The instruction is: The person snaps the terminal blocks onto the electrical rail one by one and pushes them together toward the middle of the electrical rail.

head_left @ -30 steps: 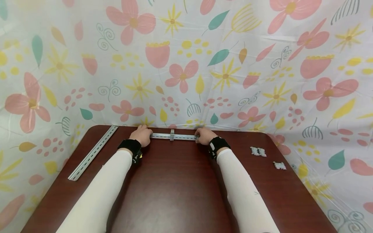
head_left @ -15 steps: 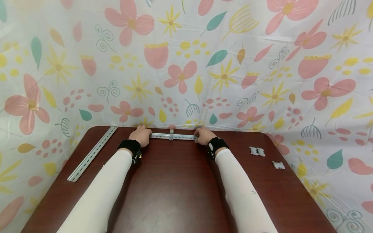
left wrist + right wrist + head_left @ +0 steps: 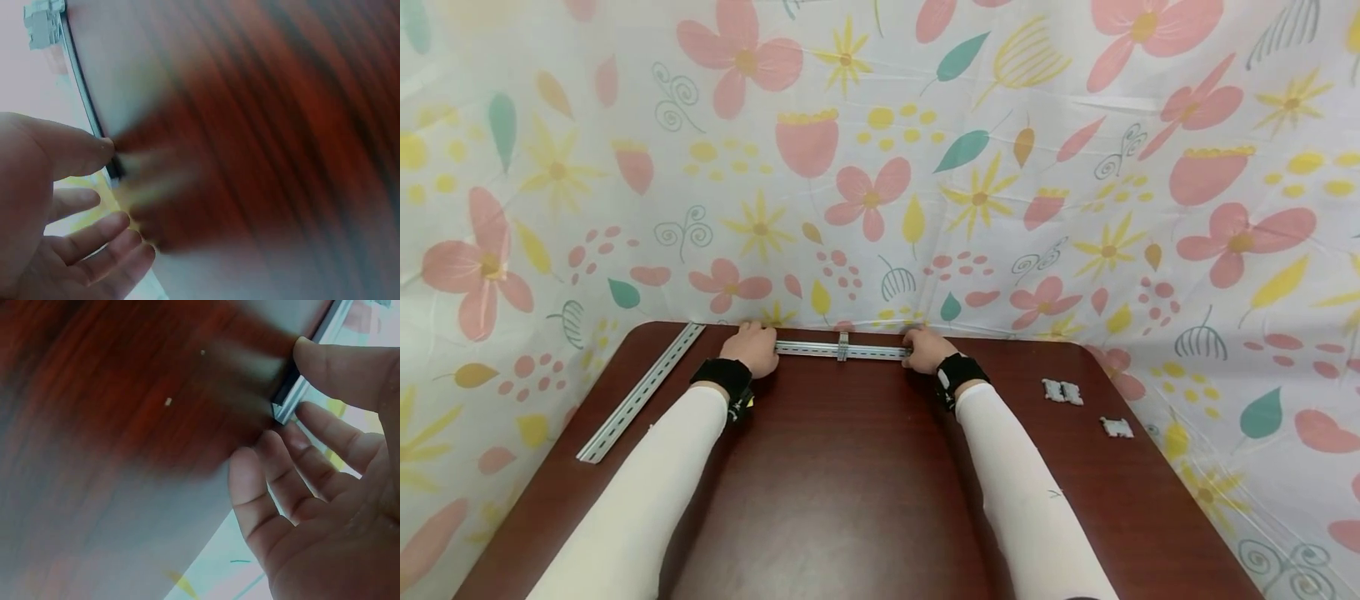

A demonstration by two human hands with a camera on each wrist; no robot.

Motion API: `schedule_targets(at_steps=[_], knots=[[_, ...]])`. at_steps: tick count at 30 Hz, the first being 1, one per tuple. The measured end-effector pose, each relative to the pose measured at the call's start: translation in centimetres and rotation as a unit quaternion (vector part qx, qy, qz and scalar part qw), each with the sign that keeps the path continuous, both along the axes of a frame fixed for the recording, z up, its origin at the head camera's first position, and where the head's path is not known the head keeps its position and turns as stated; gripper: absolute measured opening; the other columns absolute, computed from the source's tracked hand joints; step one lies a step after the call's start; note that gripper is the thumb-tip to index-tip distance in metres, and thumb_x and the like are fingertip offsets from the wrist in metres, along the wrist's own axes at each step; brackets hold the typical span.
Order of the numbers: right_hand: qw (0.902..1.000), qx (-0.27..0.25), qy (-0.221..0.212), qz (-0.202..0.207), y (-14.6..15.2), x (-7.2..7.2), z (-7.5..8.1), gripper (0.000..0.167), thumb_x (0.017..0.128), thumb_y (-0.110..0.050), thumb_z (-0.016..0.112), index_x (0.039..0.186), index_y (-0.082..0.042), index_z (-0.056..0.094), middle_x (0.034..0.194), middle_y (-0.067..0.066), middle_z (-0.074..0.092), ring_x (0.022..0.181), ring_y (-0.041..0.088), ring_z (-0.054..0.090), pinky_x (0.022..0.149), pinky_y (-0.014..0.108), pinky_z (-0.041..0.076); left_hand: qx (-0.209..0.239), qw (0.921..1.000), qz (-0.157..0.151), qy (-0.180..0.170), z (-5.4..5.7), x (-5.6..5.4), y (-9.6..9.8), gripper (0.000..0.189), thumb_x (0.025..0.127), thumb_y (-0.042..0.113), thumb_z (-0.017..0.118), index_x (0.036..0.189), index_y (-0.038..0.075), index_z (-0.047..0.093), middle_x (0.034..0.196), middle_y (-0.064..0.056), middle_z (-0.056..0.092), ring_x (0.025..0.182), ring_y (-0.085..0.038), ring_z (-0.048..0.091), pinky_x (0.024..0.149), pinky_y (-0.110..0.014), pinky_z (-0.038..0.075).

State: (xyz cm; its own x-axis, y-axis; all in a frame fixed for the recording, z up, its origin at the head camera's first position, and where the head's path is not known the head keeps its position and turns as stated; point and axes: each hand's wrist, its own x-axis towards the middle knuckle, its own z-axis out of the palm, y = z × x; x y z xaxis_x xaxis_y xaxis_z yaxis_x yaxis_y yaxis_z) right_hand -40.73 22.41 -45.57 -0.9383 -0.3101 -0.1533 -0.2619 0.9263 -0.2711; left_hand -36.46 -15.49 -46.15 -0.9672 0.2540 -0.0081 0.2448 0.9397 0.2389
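Observation:
A short slotted metal DIN rail [image 3: 808, 347] lies across the back of the table, with a grey clip-on piece [image 3: 842, 347] seated near its middle. At the rail's left end is my left hand [image 3: 752, 348]; in the left wrist view its thumb touches the rail, and the other fingers are spread apart below the rail's end. My right hand [image 3: 928, 349] pinches the right end, thumb [image 3: 312, 359] on one side and fingertips near the other in the right wrist view. The same clip-on piece [image 3: 45, 25] shows at the top of the left wrist view.
A longer slotted rail [image 3: 640, 396] lies slanted along the table's left side. On the right are two grey pieces [image 3: 1062, 392] side by side and a separate grey piece [image 3: 1117, 427]. A floral curtain [image 3: 880, 167] hangs directly behind the dark-red table [image 3: 842, 483].
My left hand has slid a little to the left, uncovering more of the rail's left end. The right hand, rail and clip-on piece look unmoved.

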Motion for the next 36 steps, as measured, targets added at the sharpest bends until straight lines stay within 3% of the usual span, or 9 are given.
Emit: schedule_targets(at_steps=[8,14,17,20,23,27,36], knots=[[0.9994,-0.016,0.029,-0.001,0.4,0.2,-0.9,0.049,0.107,-0.020,0.074,0.149,0.002,0.062,0.154,0.025,0.056,0.142,0.043,0.056,0.116,0.056,0.048,-0.010,0.9994,0.033,0.010,0.7,1.0,-5.4,0.048,0.104,0.016,0.065,0.141,-0.013,0.060,0.147,-0.044,0.048,0.138,-0.061,0.040,0.110,-0.069,0.043],[0.9993,-0.016,0.032,-0.007,0.8,0.2,-1.3,0.053,0.108,-0.022,0.073,0.154,0.001,0.059,0.159,0.026,0.053,0.150,0.044,0.049,0.120,0.056,0.045,0.001,0.9955,0.090,-0.031,1.6,2.5,-10.0,0.056,0.102,0.025,0.069,0.132,-0.020,0.057,0.137,-0.051,0.041,0.126,-0.063,0.035,0.094,-0.069,0.049],[0.9993,-0.017,0.033,-0.009,0.8,0.4,-1.2,0.053,0.109,-0.023,0.072,0.155,0.000,0.059,0.163,0.027,0.050,0.155,0.046,0.043,0.122,0.057,0.042,0.007,0.9917,0.112,-0.063,2.0,3.5,-11.8,0.062,0.100,0.029,0.070,0.131,-0.022,0.056,0.135,-0.055,0.035,0.124,-0.068,0.032,0.095,-0.073,0.047],[0.9991,-0.021,0.035,-0.008,0.7,0.6,-1.1,0.053,0.109,-0.023,0.072,0.154,0.001,0.059,0.165,0.028,0.047,0.157,0.047,0.040,0.123,0.058,0.041,0.011,0.9891,0.114,-0.092,2.5,4.6,-13.3,0.056,0.098,0.031,0.072,0.120,-0.019,0.063,0.130,-0.056,0.038,0.121,-0.072,0.034,0.098,-0.078,0.042],[0.9990,-0.025,0.036,-0.010,0.7,0.7,-1.1,0.053,0.108,-0.023,0.072,0.154,0.001,0.059,0.167,0.028,0.044,0.158,0.046,0.039,0.123,0.057,0.041,0.016,0.9864,0.115,-0.116,2.9,5.8,-14.0,0.051,0.096,0.033,0.073,0.110,-0.016,0.067,0.119,-0.052,0.044,0.112,-0.070,0.039,0.096,-0.079,0.041],[0.9988,-0.029,0.036,-0.016,0.7,0.7,-1.2,0.051,0.108,-0.023,0.072,0.152,0.000,0.060,0.166,0.028,0.045,0.158,0.046,0.039,0.124,0.057,0.041,0.024,0.9837,0.122,-0.129,3.0,7.2,-14.6,0.054,0.097,0.035,0.072,0.112,-0.016,0.066,0.111,-0.046,0.046,0.104,-0.065,0.043,0.091,-0.078,0.045],[0.9983,-0.034,0.044,-0.020,0.7,0.7,-1.5,0.051,0.108,-0.021,0.071,0.153,0.001,0.060,0.166,0.029,0.045,0.158,0.046,0.039,0.125,0.056,0.039,0.022,0.9865,0.121,-0.108,1.9,8.9,-15.8,0.043,0.100,0.033,0.066,0.101,-0.010,0.068,0.108,-0.041,0.055,0.104,-0.060,0.044,0.084,-0.072,0.047]])
